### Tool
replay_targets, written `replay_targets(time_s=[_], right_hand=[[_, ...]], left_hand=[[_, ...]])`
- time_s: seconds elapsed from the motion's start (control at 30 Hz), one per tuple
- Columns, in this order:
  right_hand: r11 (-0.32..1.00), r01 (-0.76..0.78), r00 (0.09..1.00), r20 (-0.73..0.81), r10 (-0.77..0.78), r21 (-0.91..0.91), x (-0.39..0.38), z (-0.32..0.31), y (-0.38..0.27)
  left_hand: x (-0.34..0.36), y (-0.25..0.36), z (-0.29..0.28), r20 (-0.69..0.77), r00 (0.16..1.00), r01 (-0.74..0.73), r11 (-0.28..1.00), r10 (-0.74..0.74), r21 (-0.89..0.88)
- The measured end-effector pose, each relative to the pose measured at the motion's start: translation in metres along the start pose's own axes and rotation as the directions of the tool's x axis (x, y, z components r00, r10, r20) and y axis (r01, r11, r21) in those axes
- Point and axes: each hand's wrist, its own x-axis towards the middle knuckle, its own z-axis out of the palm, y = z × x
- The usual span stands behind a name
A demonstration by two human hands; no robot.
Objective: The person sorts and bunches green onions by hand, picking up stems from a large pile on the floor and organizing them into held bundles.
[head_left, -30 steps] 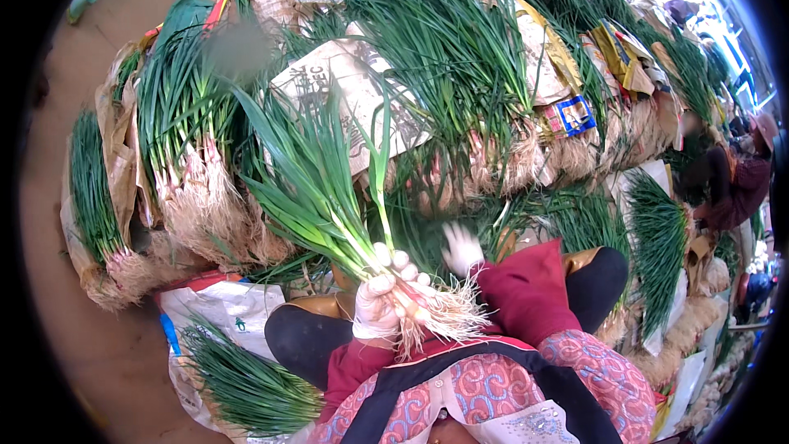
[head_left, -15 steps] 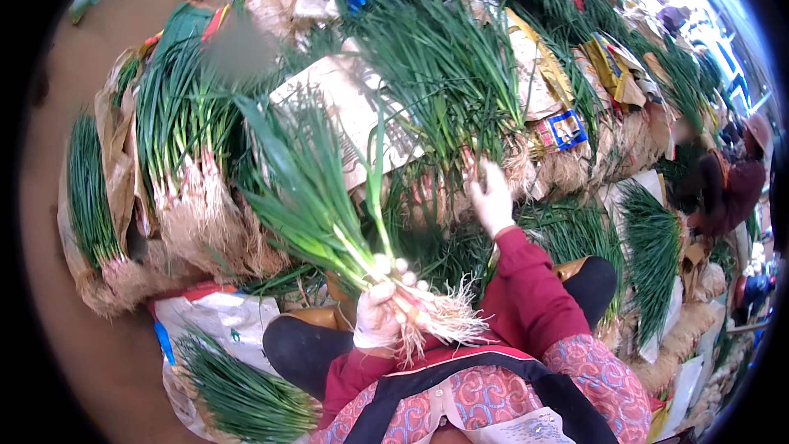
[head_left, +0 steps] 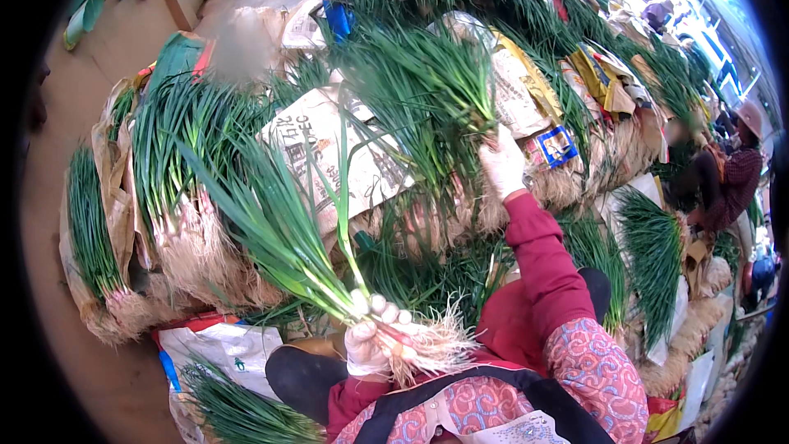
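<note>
My left hand [head_left: 368,351], in a pale glove, is closed around a bunch of scallion-like greens [head_left: 308,267]. Its long flat leaves point up and left, and pale stringy roots [head_left: 440,341] spread out to the right of my fingers. Farther forward, my right hand [head_left: 503,166] grips the stem end of a second bunch of greens [head_left: 460,86] at the front of the heap. The leaves of that bunch lean up and left over the others; my fingertips are partly hidden by the stems.
Printed sacking [head_left: 300,140] lies between the heaped bundles. More rooted bundles stand at left [head_left: 177,173], and one lies on a white sack [head_left: 238,353] at lower left. Bundles [head_left: 653,234] also lie at right, where another person [head_left: 735,173] sits.
My right hand has moved up and forward and now grips a bunch at its stem end. My left hand still holds its bunch, slightly lower and farther left.
</note>
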Motion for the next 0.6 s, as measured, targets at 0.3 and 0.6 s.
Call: replay_targets(time_s=[0.3,0.6], right_hand=[[0.872,-0.453,0.815,0.483,0.319,0.187,-0.091,0.003,0.009],[0.949,-0.315,0.786,0.567,0.247,0.024,-0.147,-0.029,-0.012]], left_hand=[[0.003,-0.021,-0.03,-0.299,0.954,0.028,0.999,-0.02,0.022],[0.003,-0.022,-0.038,-0.26,0.958,0.099,0.991,-0.12,-0.09]])
